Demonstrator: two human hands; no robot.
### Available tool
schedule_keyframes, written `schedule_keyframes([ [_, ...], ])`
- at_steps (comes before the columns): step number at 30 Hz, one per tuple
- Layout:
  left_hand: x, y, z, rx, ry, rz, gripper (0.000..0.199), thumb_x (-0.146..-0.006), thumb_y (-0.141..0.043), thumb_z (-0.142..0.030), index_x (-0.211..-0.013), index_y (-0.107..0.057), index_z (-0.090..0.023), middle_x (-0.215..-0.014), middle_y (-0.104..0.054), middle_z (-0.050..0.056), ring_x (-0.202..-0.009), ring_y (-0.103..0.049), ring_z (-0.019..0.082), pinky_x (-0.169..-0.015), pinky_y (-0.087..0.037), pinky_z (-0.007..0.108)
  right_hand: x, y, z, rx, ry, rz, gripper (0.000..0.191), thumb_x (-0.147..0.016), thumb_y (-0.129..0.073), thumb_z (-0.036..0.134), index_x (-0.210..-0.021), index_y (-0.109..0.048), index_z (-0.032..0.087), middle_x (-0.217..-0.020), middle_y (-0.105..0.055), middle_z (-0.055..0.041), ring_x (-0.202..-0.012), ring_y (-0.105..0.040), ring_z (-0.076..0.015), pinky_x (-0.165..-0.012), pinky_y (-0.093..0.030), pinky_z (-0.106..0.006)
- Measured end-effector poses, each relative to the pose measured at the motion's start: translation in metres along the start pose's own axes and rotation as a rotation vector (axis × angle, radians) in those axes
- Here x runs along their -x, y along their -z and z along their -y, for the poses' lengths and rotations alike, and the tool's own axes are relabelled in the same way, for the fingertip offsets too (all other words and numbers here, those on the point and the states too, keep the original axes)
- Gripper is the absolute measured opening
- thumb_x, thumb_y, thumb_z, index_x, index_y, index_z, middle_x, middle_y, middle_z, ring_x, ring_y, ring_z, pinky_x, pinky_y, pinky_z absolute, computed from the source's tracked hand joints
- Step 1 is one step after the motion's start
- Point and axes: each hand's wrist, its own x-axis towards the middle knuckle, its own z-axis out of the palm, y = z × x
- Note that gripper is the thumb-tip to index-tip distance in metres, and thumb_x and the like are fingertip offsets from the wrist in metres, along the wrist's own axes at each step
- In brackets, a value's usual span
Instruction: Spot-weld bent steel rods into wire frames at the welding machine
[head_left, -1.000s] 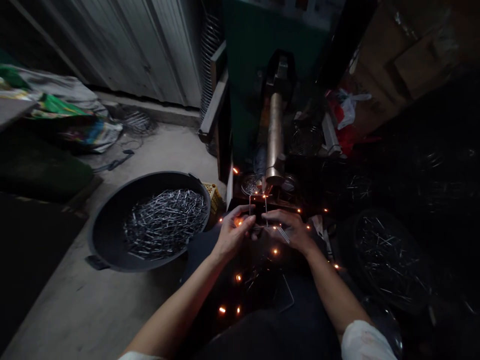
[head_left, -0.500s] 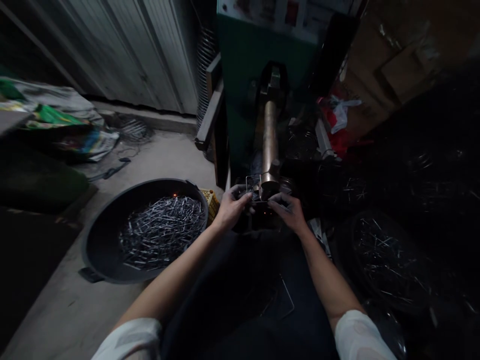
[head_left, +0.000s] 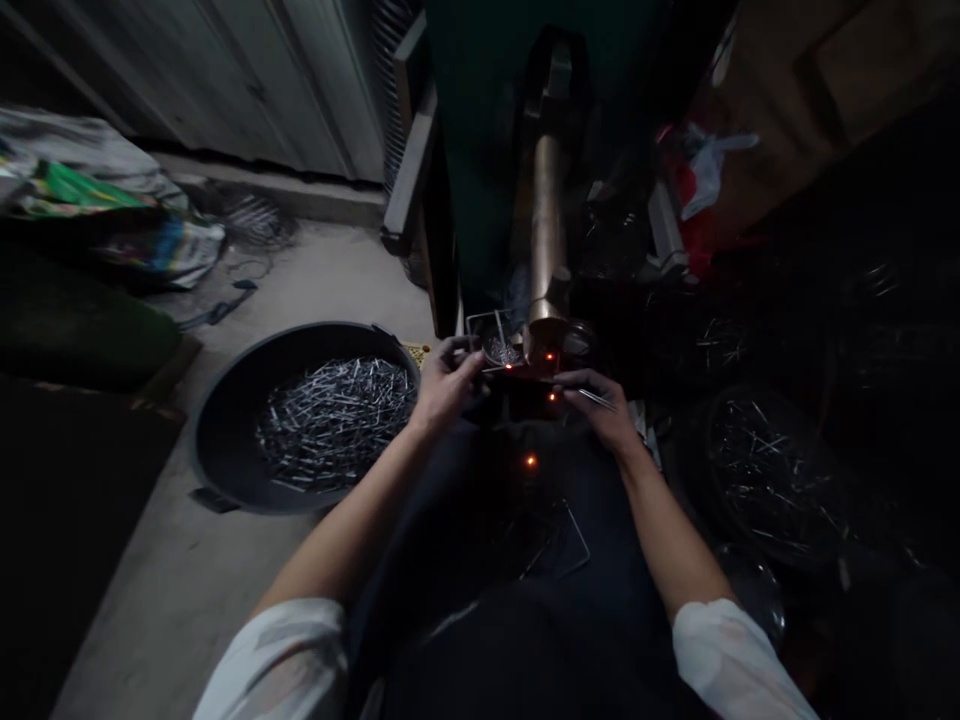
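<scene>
Hands apart, one either side of the machine tip. Left hand (head_left: pixel 444 385) pinches a squared, thin wire frame (head_left: pixel 484 316), which sits just left of the blunt lower end of a brass-coloured cylinder (head_left: pixel 549 215), smooth and dull-sheened; contact with it can't be told. Right hand (head_left: pixel 600 400) has fingers closed on a few thin, straight metal rods (head_left: pixel 598 398), right of the same tip. Orange sparks (head_left: pixel 531 460), small and round, glow below. Angular bent wire (head_left: pixel 579 540) lies on dark cloth over the lap. At left, round black tub (head_left: pixel 225 430), smooth-walled, holds a tangled heap of shiny metal pieces (head_left: pixel 334 425), on rough grey concrete floor (head_left: pixel 345 270). Ridged metal panel (head_left: pixel 225 80) behind; flat dark-green machine body (head_left: pixel 480 150) behind cylinder.
</scene>
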Motion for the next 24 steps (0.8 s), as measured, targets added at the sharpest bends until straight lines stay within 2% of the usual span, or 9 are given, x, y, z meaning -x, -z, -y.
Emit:
schedule_keyframes([
  [5,0.032,0.082,0.015,0.072,0.044,-0.415,0.035,-0.079,-0.077,-0.044,-0.093,-0.061,-0.017,-0.085,-0.071,0.005,-0.067,-0.065,0.011,-0.057,-0.051,0.019,0.057,0.021,-0.028,-0.021,-0.178,-0.102,0.031,-0.085,-0.075,0.041,-0.107,-0.071,0.019,-0.091,-0.078,-0.0050,-0.075,-0.074,-0.0169,-0.077,-0.059,-0.032],
  [7,0.058,0.096,0.024,-0.009,0.110,-0.428,0.040,-0.080,-0.075,-0.050,-0.098,-0.061,-0.018,-0.094,-0.071,0.007,-0.070,-0.066,0.013,-0.055,-0.049,0.020,0.070,0.026,-0.038,-0.031,-0.223,-0.151,0.032,-0.087,-0.073,0.043,-0.109,-0.071,0.019,-0.087,-0.078,-0.0043,-0.067,-0.073,-0.0148,-0.072,-0.058,-0.029],
  [9,0.090,0.088,0.033,-0.334,0.116,-0.228,0.043,-0.076,-0.078,-0.050,-0.104,-0.065,-0.019,-0.095,-0.070,0.006,-0.068,-0.065,0.014,-0.054,-0.047,0.021,0.075,0.026,-0.045,-0.023,-0.243,-0.190,0.032,-0.090,-0.069,0.046,-0.107,-0.073,0.019,-0.086,-0.078,-0.0047,-0.065,-0.072,-0.0143,-0.069,-0.057,-0.028],
  [12,0.135,0.052,0.049,-0.947,0.039,0.347,0.027,-0.080,-0.075,-0.042,-0.092,-0.070,-0.019,-0.094,-0.068,0.009,-0.084,-0.066,0.023,-0.070,-0.053,0.030,0.073,0.022,-0.047,0.022,-0.237,-0.198,0.034,-0.089,-0.069,0.050,-0.100,-0.076,0.018,-0.082,-0.078,-0.0050,-0.071,-0.073,-0.0164,-0.073,-0.057,-0.029],
  [15,0.159,0.015,0.063,-1.541,-0.052,0.627,0.012,-0.091,-0.056,-0.020,-0.092,-0.068,-0.016,-0.105,-0.065,0.016,-0.096,-0.062,0.029,-0.070,-0.052,0.034,0.069,0.018,-0.043,0.041,-0.224,-0.158,0.036,-0.087,-0.071,0.052,-0.098,-0.076,0.018,-0.081,-0.077,-0.0047,-0.072,-0.073,-0.0168,-0.074,-0.057,-0.030],
  [17,0.163,0.005,0.065,-1.754,-0.102,0.709,0.025,-0.093,-0.042,-0.009,-0.100,-0.066,-0.014,-0.110,-0.063,0.018,-0.101,-0.061,0.030,-0.068,-0.051,0.035,0.069,0.016,-0.041,0.038,-0.215,-0.133,0.037,-0.086,-0.070,0.054,-0.096,-0.076,0.018,-0.081,-0.077,-0.0046,-0.067,-0.070,-0.0150,-0.070,-0.056,-0.029],
  [19,0.162,0.007,0.058,-1.827,-0.108,0.722,0.031,-0.094,-0.035,-0.007,-0.104,-0.063,-0.013,-0.108,-0.063,0.018,-0.100,-0.061,0.029,-0.067,-0.050,0.034,0.071,0.017,-0.040,0.051,-0.196,-0.109,0.036,-0.086,-0.070,0.053,-0.093,-0.074,0.018,-0.080,-0.076,-0.0042,-0.062,-0.068,-0.0131,-0.067,-0.054,-0.027],
  [21,0.160,0.022,0.043,-1.846,-0.020,0.649,0.030,-0.094,-0.035,-0.007,-0.108,-0.061,-0.013,-0.101,-0.066,0.017,-0.092,-0.064,0.028,-0.065,-0.048,0.033,0.073,0.018,-0.040,0.059,-0.190,-0.113,0.034,-0.084,-0.073,0.051,-0.095,-0.071,0.018,-0.075,-0.074,-0.0018,-0.056,-0.064,-0.0111,-0.062,-0.053,-0.025],
  [24,0.152,0.051,0.023,-1.720,0.138,0.417,0.025,-0.092,-0.046,-0.017,-0.113,-0.059,-0.016,-0.083,-0.068,0.010,-0.073,-0.065,0.026,-0.061,-0.045,0.031,0.076,0.015,-0.038,0.014,-0.194,-0.184,0.039,-0.079,-0.080,0.045,-0.104,-0.063,0.021,-0.066,-0.069,0.0049,-0.045,-0.056,-0.0085,-0.049,-0.046,-0.020],
])
